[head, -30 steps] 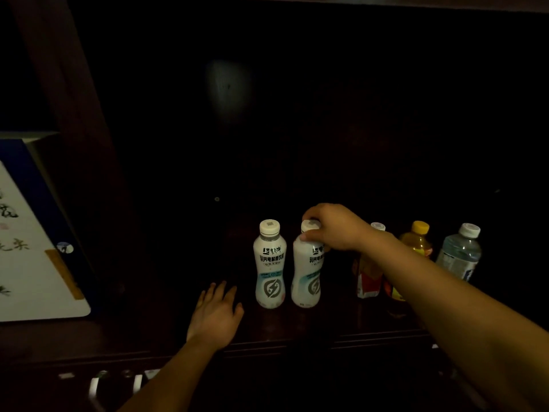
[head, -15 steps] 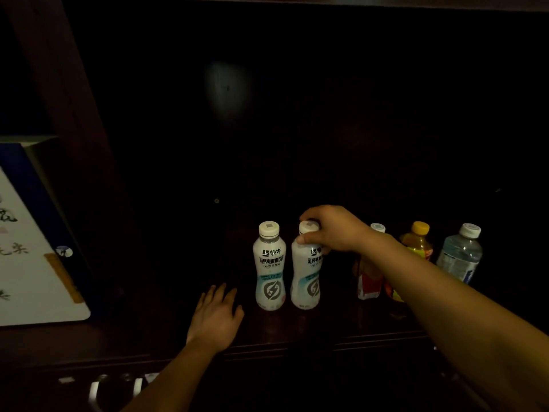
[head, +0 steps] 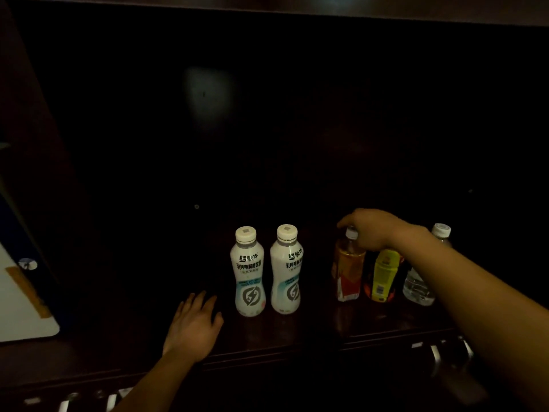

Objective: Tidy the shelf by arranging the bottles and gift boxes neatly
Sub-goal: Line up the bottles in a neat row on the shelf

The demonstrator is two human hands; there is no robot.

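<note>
Two white drink bottles stand upright side by side on the dark wooden shelf (head: pixel 297 331): the left white bottle (head: pixel 248 270) and the right white bottle (head: pixel 286 269). To their right stand an orange tea bottle (head: pixel 349 269), a yellow-labelled bottle (head: pixel 383 275) and a clear water bottle (head: pixel 421 281). My right hand (head: pixel 371 228) is over the orange tea bottle, fingers curled around its white cap. My left hand (head: pixel 194 325) lies flat on the shelf, fingers spread, just left of the white bottles.
A white and blue gift box (head: pixel 20 295) stands at the far left of the shelf. The shelf's back is dark and its front edge runs below my left hand. Metal rails (head: pixel 439 352) show under the shelf at lower right.
My right hand let go of the right white bottle's cap and moved right onto the orange tea bottle's cap. My left hand stayed flat on the shelf.
</note>
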